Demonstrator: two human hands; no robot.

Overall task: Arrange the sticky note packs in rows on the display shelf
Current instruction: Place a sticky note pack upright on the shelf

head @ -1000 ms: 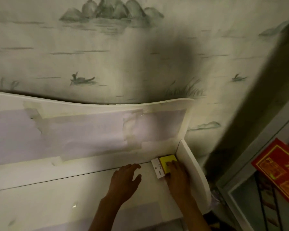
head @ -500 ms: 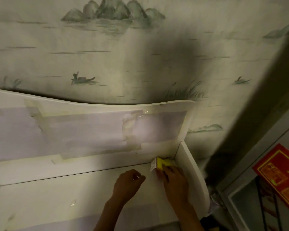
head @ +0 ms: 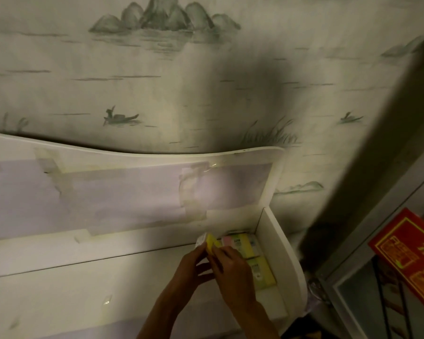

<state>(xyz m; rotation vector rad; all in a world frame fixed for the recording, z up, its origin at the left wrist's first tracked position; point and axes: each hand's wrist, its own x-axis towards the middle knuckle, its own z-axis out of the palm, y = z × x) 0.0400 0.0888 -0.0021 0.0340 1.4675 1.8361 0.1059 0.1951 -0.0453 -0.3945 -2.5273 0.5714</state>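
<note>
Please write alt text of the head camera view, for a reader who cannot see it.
Two hands, the left hand and the right hand, hold a yellow sticky note pack above a white display shelf. Two more packs lie flat in its right back corner, beside the side panel. Behind is wallpaper with painted mountains and boats.

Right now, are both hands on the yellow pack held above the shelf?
Touching. The head view shows the left hand and the right hand pinching the yellow pack from either side, raised beside the packs lying in the shelf corner.
</note>
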